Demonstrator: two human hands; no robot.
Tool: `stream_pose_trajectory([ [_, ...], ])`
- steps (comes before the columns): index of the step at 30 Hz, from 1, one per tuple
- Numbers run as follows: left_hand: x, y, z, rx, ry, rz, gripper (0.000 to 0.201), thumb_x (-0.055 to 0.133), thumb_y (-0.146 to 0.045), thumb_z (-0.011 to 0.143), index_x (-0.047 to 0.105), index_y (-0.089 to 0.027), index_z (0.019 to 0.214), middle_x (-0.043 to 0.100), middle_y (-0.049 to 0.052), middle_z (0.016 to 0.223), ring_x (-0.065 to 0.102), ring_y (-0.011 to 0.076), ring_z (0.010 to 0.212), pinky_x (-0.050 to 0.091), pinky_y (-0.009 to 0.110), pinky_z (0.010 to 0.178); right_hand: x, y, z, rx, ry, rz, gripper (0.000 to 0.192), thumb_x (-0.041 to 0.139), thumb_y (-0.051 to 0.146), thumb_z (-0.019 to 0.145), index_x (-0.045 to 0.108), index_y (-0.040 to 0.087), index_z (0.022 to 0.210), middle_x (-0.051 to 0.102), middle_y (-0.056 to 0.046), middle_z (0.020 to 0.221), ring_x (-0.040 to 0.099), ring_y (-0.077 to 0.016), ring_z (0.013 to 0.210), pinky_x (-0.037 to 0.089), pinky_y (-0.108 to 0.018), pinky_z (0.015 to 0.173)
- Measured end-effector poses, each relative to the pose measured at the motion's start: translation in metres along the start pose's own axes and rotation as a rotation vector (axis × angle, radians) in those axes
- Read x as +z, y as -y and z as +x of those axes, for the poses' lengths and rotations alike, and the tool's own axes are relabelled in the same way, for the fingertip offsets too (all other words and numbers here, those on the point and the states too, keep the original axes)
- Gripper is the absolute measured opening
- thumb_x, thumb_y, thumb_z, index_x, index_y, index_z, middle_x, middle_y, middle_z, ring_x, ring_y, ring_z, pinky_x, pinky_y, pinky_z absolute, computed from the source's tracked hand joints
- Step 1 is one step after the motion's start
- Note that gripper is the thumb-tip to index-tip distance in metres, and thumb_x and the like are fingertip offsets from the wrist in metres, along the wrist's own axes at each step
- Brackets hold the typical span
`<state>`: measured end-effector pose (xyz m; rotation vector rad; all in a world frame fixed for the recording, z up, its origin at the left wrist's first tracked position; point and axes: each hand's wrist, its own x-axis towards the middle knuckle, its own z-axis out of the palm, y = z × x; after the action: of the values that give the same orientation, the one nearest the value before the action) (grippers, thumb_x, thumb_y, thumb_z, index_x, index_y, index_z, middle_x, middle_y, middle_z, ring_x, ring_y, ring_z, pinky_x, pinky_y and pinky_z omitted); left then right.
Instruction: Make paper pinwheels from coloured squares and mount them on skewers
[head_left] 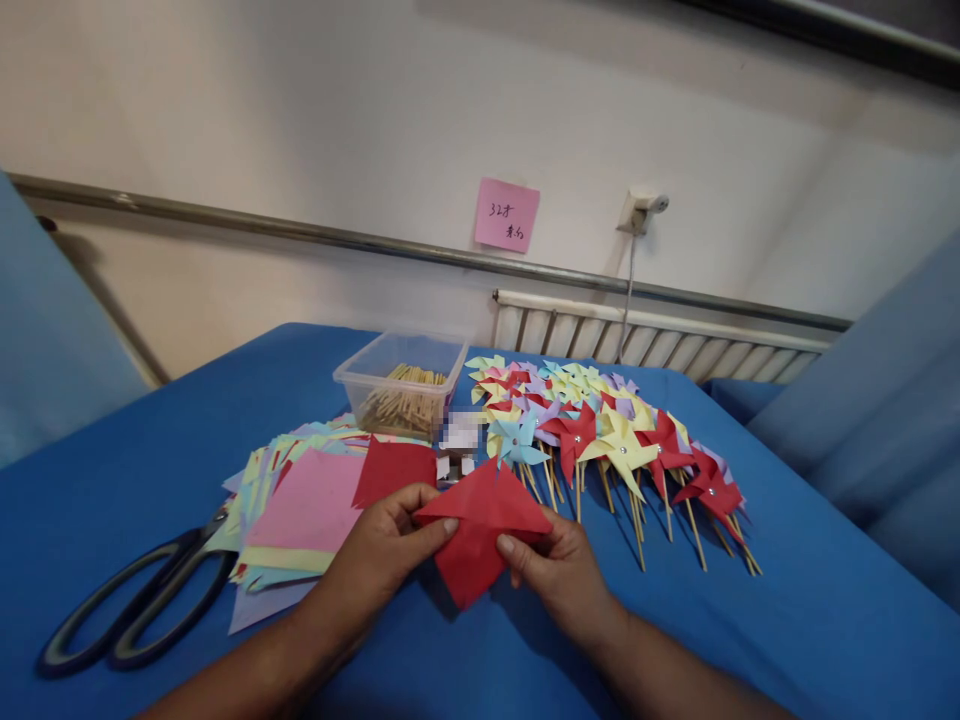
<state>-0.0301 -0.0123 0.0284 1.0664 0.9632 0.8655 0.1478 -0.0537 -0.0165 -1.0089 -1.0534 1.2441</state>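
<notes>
We hold a square of red paper [484, 545] just above the blue worktop [300, 365], in front of us and near the middle of the view. It is turned like a diamond: one corner points away from us toward the wall, the opposite one comes back toward us, and the other two point left and right. The far-to-near diagonal leans a little, its far end to the right and its near end to the left; neither diagonal is clearly the longer, so we can name no long axis.

Our left hand [394, 530] pinches the paper by its left corner, thumb on top; our right hand [559, 570] grips it likewise by the right corner.

Just beyond our left hand lies another red sheet [394, 470], beside a spread stack of coloured paper [307, 500]. The scissors [146, 605] rest left of the stack, handles toward us. Behind stands a clear tub [356, 385] of thin sticks [405, 400]. Finished pinwheels [622, 450] crowd the right side, the nearer sticks pointing toward us.
</notes>
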Motion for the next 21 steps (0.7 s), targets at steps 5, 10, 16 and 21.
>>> stream_pose_trajectory([
  [5, 0.0011, -0.0031, -0.0033, 0.016, -0.007, 0.034, 0.020, 0.077, -0.028, 0.067, 0.062, -0.018, 0.078, 0.071, 0.000, 0.074, 0.064, 0.0152, 0.068, 0.049, 0.026, 0.066, 0.0003, 0.0035, 0.0003, 0.011, 0.029, 0.022, 0.032, 0.076, 0.046, 0.067, 0.066, 0.016, 0.075, 0.051, 0.006, 0.047, 0.039, -0.0068, 0.040, 0.033, -0.020, 0.040],
  [10, 0.0010, -0.0066, -0.0044, 0.029, -0.040, 0.067, 0.019, 0.077, -0.028, 0.067, 0.064, -0.019, 0.077, 0.069, -0.001, 0.071, 0.062, 0.0138, 0.063, 0.049, 0.024, 0.061, -0.0013, 0.0029, -0.0019, 0.010, 0.070, -0.028, 0.033, 0.074, 0.048, 0.070, 0.065, 0.016, 0.078, 0.050, 0.006, 0.047, 0.040, -0.0075, 0.040, 0.032, -0.021, 0.040],
  [16, -0.0014, -0.0044, -0.0030, 0.005, 0.021, 0.032, 0.021, 0.077, -0.029, 0.068, 0.065, -0.018, 0.081, 0.073, 0.002, 0.078, 0.066, 0.0170, 0.069, 0.051, 0.028, 0.066, -0.0039, -0.0016, -0.0011, 0.020, 0.085, -0.140, 0.035, 0.066, 0.048, 0.076, 0.064, 0.016, 0.063, 0.050, 0.005, 0.046, 0.041, -0.0077, 0.041, 0.032, -0.021, 0.044],
  [21, 0.0029, -0.0040, -0.0048, -0.044, 0.111, 0.007, 0.035, 0.081, -0.027, 0.062, 0.066, -0.017, 0.092, 0.075, 0.006, 0.087, 0.068, 0.0218, 0.079, 0.052, 0.033, 0.073, -0.0055, -0.0027, 0.0012, 0.010, 0.078, -0.212, 0.041, 0.061, 0.046, 0.081, 0.060, 0.016, 0.053, 0.050, 0.004, 0.042, 0.044, -0.0086, 0.043, 0.034, -0.021, 0.047],
])
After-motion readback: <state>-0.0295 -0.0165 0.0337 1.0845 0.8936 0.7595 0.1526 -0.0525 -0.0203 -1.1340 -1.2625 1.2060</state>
